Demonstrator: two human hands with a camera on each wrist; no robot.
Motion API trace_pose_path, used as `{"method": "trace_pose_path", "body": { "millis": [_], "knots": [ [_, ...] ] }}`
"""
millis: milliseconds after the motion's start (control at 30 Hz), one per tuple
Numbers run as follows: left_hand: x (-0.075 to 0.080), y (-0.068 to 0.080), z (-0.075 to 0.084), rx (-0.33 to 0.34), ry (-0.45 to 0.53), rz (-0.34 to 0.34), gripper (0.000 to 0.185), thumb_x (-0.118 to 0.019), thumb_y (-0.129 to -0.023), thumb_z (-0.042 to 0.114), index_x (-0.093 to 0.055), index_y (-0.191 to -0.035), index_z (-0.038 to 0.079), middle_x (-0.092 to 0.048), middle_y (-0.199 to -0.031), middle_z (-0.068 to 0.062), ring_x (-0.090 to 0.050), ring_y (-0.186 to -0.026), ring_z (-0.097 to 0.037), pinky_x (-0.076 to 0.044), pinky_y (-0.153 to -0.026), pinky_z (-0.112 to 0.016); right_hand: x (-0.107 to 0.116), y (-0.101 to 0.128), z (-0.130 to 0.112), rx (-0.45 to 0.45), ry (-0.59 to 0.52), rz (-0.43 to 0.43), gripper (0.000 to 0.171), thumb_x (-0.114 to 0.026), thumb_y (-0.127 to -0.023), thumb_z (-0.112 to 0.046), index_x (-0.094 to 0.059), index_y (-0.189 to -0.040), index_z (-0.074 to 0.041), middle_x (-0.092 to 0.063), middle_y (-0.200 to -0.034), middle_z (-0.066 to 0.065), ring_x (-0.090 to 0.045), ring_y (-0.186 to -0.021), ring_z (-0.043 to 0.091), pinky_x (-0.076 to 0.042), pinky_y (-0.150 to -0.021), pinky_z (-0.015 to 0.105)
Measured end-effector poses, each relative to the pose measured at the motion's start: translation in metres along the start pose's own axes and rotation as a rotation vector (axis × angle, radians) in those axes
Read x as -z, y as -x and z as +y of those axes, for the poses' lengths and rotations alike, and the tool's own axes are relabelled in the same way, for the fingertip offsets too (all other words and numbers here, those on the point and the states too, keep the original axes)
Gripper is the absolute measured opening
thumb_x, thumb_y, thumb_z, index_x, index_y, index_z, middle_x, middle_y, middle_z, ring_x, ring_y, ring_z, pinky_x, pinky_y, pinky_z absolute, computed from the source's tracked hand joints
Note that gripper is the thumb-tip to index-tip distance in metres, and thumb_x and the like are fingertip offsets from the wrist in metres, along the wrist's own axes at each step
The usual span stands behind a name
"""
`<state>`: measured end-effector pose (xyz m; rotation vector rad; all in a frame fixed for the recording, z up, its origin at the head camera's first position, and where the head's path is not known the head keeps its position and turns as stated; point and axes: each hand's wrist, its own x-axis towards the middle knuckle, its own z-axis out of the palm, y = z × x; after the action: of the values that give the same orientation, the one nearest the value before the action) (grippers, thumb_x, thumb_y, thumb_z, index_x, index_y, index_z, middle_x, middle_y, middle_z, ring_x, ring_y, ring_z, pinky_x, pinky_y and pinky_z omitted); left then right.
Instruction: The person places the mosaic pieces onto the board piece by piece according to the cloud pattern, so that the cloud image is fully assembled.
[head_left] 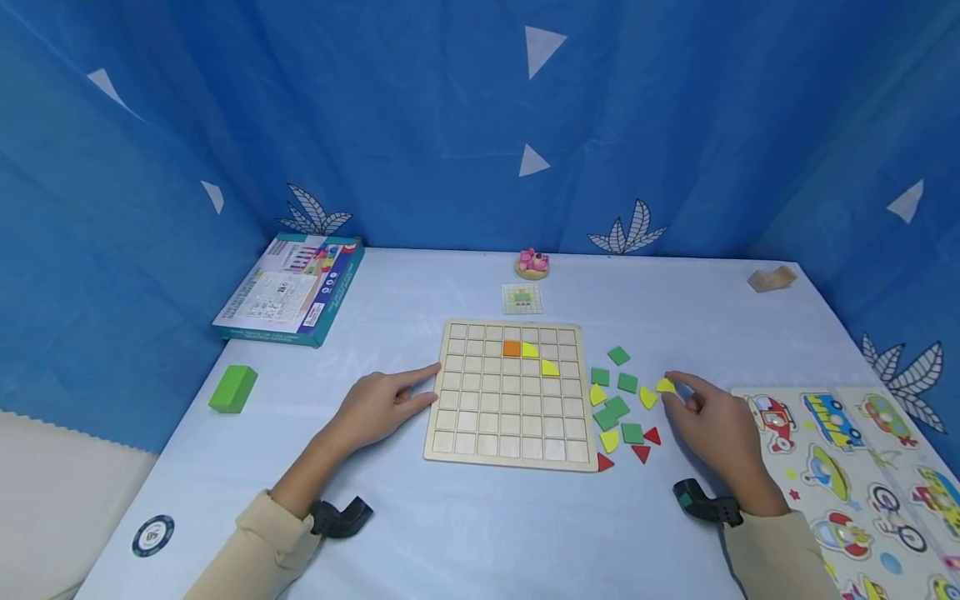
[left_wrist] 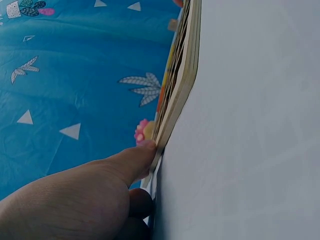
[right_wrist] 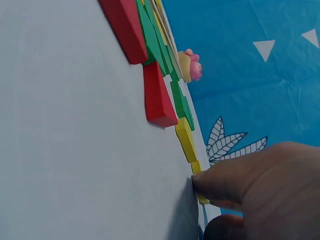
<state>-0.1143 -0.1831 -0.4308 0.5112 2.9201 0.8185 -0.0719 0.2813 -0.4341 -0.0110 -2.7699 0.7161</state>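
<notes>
Left hand: the left hand (head_left: 378, 406) lies flat on the table (head_left: 450, 533), fingers straight and relaxed, holding nothing; its fingertips touch the left edge of the wooden grid board (head_left: 512, 392), which sits at 3 o'clock from the hand.
Right hand: the right hand (head_left: 712, 425) rests on the table with fingers loosely bent; the index fingertip presses on the yellow piece (head_left: 665, 385), which lies at 11 o'clock from the hand, under the fingertip and not lifted.
Yellow piece: flat on the table, at 3 o'clock from the board and at the right end of the loose pieces (head_left: 622, 408). In the right wrist view the fingertip covers part of it (right_wrist: 196, 167).
Loose pieces: green, yellow and red shapes scattered between board and right hand.
Board: one orange tile (head_left: 512, 348) and two yellow tiles (head_left: 540, 358) sit in its upper rows.
Around: a box (head_left: 292, 287) at 10 o'clock, a green block (head_left: 233, 388) at 9 o'clock, a vehicle puzzle (head_left: 855, 467) at 4 o'clock.
</notes>
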Motion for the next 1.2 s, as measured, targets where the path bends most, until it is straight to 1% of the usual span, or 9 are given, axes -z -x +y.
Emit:
{"method": "trace_pose_path", "body": {
  "millis": [133, 300, 400, 500, 567, 667, 767, 1067, 1200],
  "knots": [
    [0.0003, 0.0004, -0.0003, -0.001, -0.001, 0.003, 0.052, -0.07, -0.097, 0.045, -0.061, -0.144, 0.027, -0.045, -0.055, 0.009, -0.037, -0.049, -0.01, -0.031, -0.053, -0.028, 0.0007, -0.0017, -0.0007, -0.091, -0.004, -0.031, 0.035, -0.077, -0.093, -0.023, -0.068, -0.119, -0.001, -0.047, -0.059, 0.002, -0.043, -0.048, 0.02, -0.032, -0.042, 0.028],
    [0.0001, 0.0013, -0.0005, -0.001, 0.008, 0.003, 0.051, -0.07, -0.097, 0.044, -0.061, -0.144, 0.027, -0.045, -0.055, 0.008, -0.037, -0.048, -0.01, -0.031, -0.052, -0.028, 0.0016, -0.0023, -0.0024, -0.172, 0.008, -0.042, 0.044, -0.08, -0.09, -0.036, -0.066, -0.112, -0.001, -0.051, -0.063, 0.004, -0.046, -0.053, 0.021, -0.036, -0.044, 0.029],
    [-0.0003, 0.0014, -0.0004, 0.0, 0.013, 0.002, 0.052, -0.071, -0.097, 0.044, -0.061, -0.144, 0.027, -0.045, -0.055, 0.008, -0.037, -0.049, -0.01, -0.031, -0.052, -0.028, 0.003, -0.0025, -0.0026, -0.158, 0.014, -0.056, 0.049, -0.08, -0.09, -0.038, -0.066, -0.121, -0.003, -0.049, -0.062, 0.004, -0.046, -0.053, 0.021, -0.034, -0.044, 0.029],
    [-0.0004, 0.0013, -0.0003, 0.001, 0.013, 0.001, 0.052, -0.071, -0.097, 0.044, -0.061, -0.145, 0.028, -0.044, -0.055, 0.008, -0.037, -0.049, -0.01, -0.031, -0.052, -0.028, 0.0045, -0.0021, -0.0013, -0.103, 0.005, -0.083, 0.051, -0.079, -0.092, -0.034, -0.066, -0.132, -0.006, -0.047, -0.06, 0.002, -0.044, -0.051, 0.02, -0.031, -0.043, 0.028],
    [-0.0003, 0.0012, -0.0002, 0.001, 0.01, 0.002, 0.052, -0.071, -0.097, 0.044, -0.061, -0.145, 0.028, -0.044, -0.055, 0.008, -0.036, -0.049, -0.01, -0.031, -0.053, -0.028, 0.0054, -0.002, -0.0002, -0.063, 0.005, -0.096, 0.049, -0.077, -0.093, -0.031, -0.066, -0.135, -0.007, -0.045, -0.059, 0.0, -0.043, -0.052, 0.02, -0.031, -0.044, 0.028],
    [0.0003, 0.0012, 0.0, 0.0, 0.006, 0.005, 0.051, -0.07, -0.097, 0.044, -0.061, -0.145, 0.028, -0.044, -0.055, 0.008, -0.036, -0.049, -0.01, -0.03, -0.053, -0.028, 0.0062, -0.0017, 0.0014, -0.022, -0.009, -0.098, 0.043, -0.076, -0.094, -0.027, -0.069, -0.131, -0.007, -0.045, -0.059, -0.001, -0.043, -0.052, 0.019, -0.031, -0.044, 0.028],
    [0.0009, 0.0012, 0.0002, -0.004, 0.002, 0.008, 0.051, -0.071, -0.097, 0.043, -0.061, -0.144, 0.027, -0.044, -0.055, 0.008, -0.036, -0.049, -0.01, -0.03, -0.053, -0.028, 0.0063, -0.0022, 0.0026, -0.009, -0.012, -0.094, 0.04, -0.076, -0.094, -0.025, -0.069, -0.128, -0.006, -0.045, -0.059, -0.001, -0.043, -0.051, 0.019, -0.032, -0.044, 0.027],
    [0.0015, 0.0011, 0.0012, -0.007, 0.004, 0.003, 0.051, -0.071, -0.097, 0.044, -0.061, -0.144, 0.027, -0.044, -0.055, 0.008, -0.036, -0.049, -0.01, -0.03, -0.053, -0.028, 0.0051, -0.0017, 0.0006, -0.065, 0.018, -0.075, 0.04, -0.079, -0.091, -0.029, -0.067, -0.115, 0.0, -0.046, -0.059, 0.0, -0.044, -0.052, 0.019, -0.034, -0.045, 0.028],
    [0.001, 0.0013, 0.0014, -0.006, 0.01, 0.002, 0.051, -0.07, -0.097, 0.044, -0.061, -0.144, 0.027, -0.044, -0.055, 0.008, -0.036, -0.049, -0.01, -0.03, -0.053, -0.028, 0.0046, -0.0006, -0.006, -0.071, 0.018, -0.042, 0.039, -0.08, -0.09, -0.029, -0.069, -0.113, 0.0, -0.046, -0.059, 0.001, -0.044, -0.052, 0.019, -0.032, -0.044, 0.028]
  ]
}}
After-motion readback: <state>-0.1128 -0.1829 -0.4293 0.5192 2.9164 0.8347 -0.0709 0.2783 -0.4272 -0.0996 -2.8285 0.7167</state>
